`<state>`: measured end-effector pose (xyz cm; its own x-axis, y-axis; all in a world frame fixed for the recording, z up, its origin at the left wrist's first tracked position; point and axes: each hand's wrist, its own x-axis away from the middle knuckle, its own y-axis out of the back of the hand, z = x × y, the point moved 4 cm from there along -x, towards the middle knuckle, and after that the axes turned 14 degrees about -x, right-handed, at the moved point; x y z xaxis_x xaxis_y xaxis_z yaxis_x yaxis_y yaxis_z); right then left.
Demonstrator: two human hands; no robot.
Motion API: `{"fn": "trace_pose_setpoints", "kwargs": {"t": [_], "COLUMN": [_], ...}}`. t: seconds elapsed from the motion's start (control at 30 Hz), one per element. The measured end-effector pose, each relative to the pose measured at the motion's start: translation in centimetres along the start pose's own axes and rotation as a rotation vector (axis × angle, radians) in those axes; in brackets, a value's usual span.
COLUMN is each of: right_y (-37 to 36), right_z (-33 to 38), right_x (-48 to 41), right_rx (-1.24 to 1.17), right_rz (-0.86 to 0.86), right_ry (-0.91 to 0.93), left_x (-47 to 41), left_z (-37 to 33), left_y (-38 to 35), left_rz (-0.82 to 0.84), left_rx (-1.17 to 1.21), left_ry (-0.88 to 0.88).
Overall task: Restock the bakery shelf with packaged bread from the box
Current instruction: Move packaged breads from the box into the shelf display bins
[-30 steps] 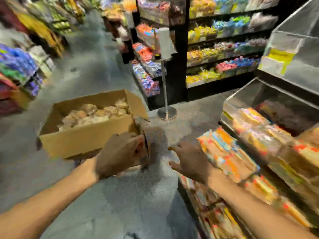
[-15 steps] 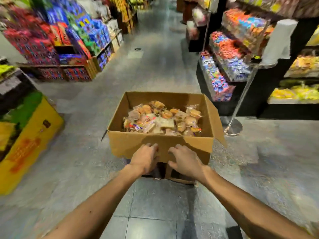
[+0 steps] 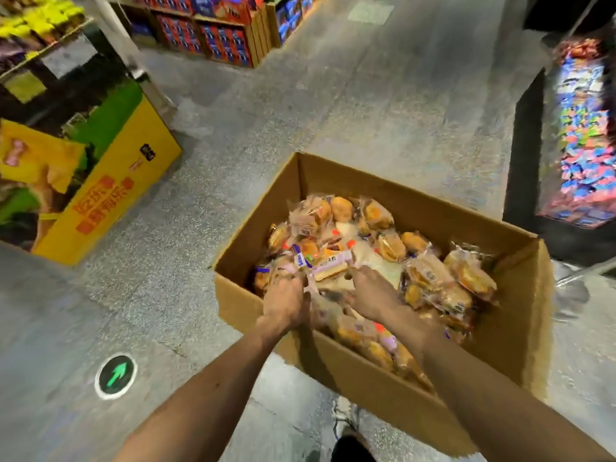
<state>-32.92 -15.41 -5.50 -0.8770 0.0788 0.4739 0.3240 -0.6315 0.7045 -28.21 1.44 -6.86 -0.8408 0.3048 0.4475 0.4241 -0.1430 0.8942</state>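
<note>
Bread in clear plastic packets [image 3: 376, 215] fills an open brown cardboard box [image 3: 350, 378] standing on the grey speckled floor [image 3: 300, 111]. Both bare hands reach over the near wall into the pile. The left hand [image 3: 286, 305] curls its fingers round the end of a lilac-and-white wrapped packet [image 3: 328, 266] lying on top near the box's left side, its grip closed on the wrapper. The right hand [image 3: 373, 295] lies just beside it with its fingers sunk among the packets. Whether its grip holds anything cannot be told. A yellow-and-green printed display carton [image 3: 110, 181] stands well apart on the left. A round green arrow floor marker [image 3: 115, 376] lies nearer the person.
</note>
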Motion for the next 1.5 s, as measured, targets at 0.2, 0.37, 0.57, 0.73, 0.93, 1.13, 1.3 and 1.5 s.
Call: {"fn": "trace_pose_setpoints", "kwargs": {"t": [0.2, 0.37, 0.57, 0.73, 0.93, 1.13, 1.3, 1.5], "right_y": [1.6, 1.7, 0.7, -0.6, -1.0, -0.9, -0.4, 1.2], "right_z": [-0.1, 0.9, 1.0, 1.3, 0.5, 0.0, -0.8, -2.3], "right_x": [-11.3, -18.2, -22.6, -24.0, -24.9, -24.0, -21.6, -17.3], "right_rx": [0.070, -0.043, -0.350, -0.526, -0.482, -0.468, -0.449, -0.283], "right_rz": [0.010, -0.045, -0.009, -0.060, -0.162, -0.173, -0.138, -0.131], "right_ry": [0.027, 0.050, 0.073, 0.010, 0.070, 0.183, 0.146, 0.189], "left_x": [-7.6, -10.8, -13.5, -15.7, -17.3, -16.7, -14.3, -12.3], "left_z": [2.5, 4.5, 3.2, 1.5, 0.3, 1.5, 1.7, 2.8], "left_y": [-2.4, -5.0, -7.3, -7.5, -7.7, -8.4, -7.7, -6.9], "left_rz": [-0.013, 0.125, 0.193, 0.271, 0.315, 0.173, 0.119, 0.048], "left_rx": [0.002, 0.202, 0.437, 0.374, 0.341, 0.353, 0.290, 0.314], "left_ry": [0.343, 0.539, 0.566, 0.638, 0.674, 0.703, 0.529, 0.482]}}
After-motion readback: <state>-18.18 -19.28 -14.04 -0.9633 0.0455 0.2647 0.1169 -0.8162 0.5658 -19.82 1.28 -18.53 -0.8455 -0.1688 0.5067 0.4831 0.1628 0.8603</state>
